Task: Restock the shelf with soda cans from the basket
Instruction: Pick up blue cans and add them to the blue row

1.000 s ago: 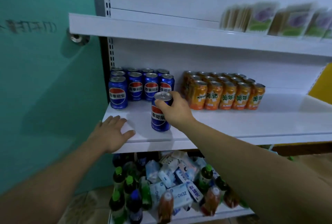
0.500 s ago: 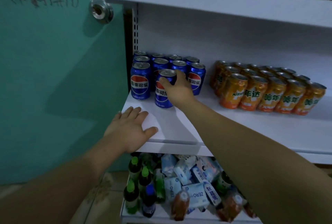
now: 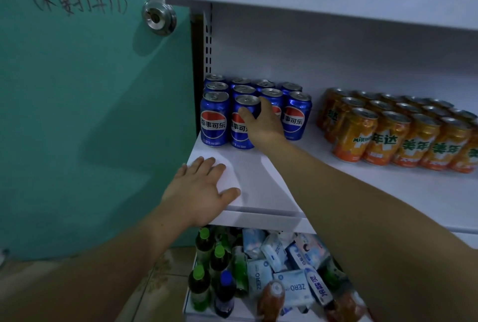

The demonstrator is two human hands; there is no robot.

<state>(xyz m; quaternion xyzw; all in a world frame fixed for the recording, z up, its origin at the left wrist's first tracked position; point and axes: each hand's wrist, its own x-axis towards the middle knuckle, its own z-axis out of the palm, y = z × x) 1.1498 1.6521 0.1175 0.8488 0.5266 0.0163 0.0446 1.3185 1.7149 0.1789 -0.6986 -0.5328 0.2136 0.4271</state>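
1. Blue cylindrical metal soda can [image 3: 239,127] stands upright on the white metal shelf [image 3: 362,187], second from the left in the front row of the other blue cans [image 3: 214,120].
2. My left hand [image 3: 199,189] lies flat on the shelf's front left corner, fingers straight, holding nothing. I judge it braces me as I lean in.
3. My right hand [image 3: 266,122] wraps that can, thumb across its label, probably to square it with its neighbours before I let go.
4. Further right, well apart, the orange metal soda cans [image 3: 388,138] stand as their own block.
5. The basket is out of view.
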